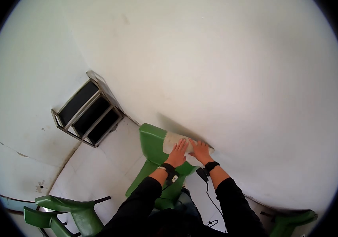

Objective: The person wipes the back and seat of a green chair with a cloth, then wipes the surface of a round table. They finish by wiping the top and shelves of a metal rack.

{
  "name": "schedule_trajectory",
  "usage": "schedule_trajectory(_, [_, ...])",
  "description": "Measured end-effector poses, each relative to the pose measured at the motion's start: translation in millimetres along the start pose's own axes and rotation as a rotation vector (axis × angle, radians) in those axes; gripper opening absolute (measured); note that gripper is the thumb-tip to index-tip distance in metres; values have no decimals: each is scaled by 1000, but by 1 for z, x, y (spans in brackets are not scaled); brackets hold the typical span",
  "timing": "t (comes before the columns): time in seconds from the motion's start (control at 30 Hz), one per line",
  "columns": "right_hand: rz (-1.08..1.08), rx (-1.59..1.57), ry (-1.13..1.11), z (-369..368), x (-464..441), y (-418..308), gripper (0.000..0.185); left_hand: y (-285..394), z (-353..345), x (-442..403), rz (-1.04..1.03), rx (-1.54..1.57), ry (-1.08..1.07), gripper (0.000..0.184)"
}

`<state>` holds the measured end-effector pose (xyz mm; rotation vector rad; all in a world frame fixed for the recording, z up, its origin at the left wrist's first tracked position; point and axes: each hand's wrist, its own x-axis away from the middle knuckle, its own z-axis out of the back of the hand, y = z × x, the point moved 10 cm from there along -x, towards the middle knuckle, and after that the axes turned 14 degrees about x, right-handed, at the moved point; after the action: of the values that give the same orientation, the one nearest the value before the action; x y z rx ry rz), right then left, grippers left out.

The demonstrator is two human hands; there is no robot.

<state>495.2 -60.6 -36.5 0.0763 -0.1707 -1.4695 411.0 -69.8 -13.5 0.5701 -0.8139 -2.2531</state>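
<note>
A beige cloth [170, 139] with a scalloped edge lies over the top of a green chair's [152, 144] backrest. My left hand [178, 153] rests on the cloth, its fingers stretched out and pointing up and to the right. Close beside it, my right hand [200, 151] also touches the cloth with extended fingers, towards the backrest's right end. Both wrists wear dark bands. Next to the right wrist is a small black box [202, 174] with a cable running down from it.
A metal-framed rack [88, 110] with dark shelves stands in the corner at left. More green chairs [86, 221] are at lower left, and another green chair [295, 219] is at lower right. The white wall [236, 87] rises just behind the draped chair.
</note>
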Motion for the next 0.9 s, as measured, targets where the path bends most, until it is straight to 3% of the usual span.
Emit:
schedule_trajectory(0.17, [-39, -4, 4, 12, 6, 3, 79, -21, -13, -13, 166, 150, -200, 68])
schedule_trajectory(0.3, [-24, 1, 124, 19, 8, 1, 74, -24, -14, -12, 174, 172, -171, 67])
schedule_trajectory(0.5, [-52, -66, 295, 37, 12, 2, 58, -23, 0, 2, 32, 264, -3, 58])
schedule_trajectory(0.6, [-68, -32, 368, 36, 14, -1, 45, -34, 8, 31, 85, 502, 222, 53])
schedule_trajectory(0.67, [-185, -83, 341, 38, 15, 7, 32, -73, -8, 61, 484, 549, 299, 49])
schedule_trajectory(0.7, [-169, -83, 331, 34, 17, 0, 32, -66, -5, 67, 500, 555, 307, 49])
schedule_trajectory(0.77, [-331, -725, 18, -6, 19, 4, 27, -59, -44, 99, 1082, 1419, 239, 49])
schedule_trajectory(0.8, [-322, -716, 13, -7, 25, -3, 27, -59, -46, 103, 1082, 1430, 248, 49])
schedule_trajectory(0.87, [-390, -1523, -44, -21, 40, -30, 31, -41, -56, 89, 911, 1992, 281, 48])
schedule_trajectory(0.9, [-388, -1518, -43, -7, 48, -38, 31, -35, -50, 88, 906, 1996, 280, 48])
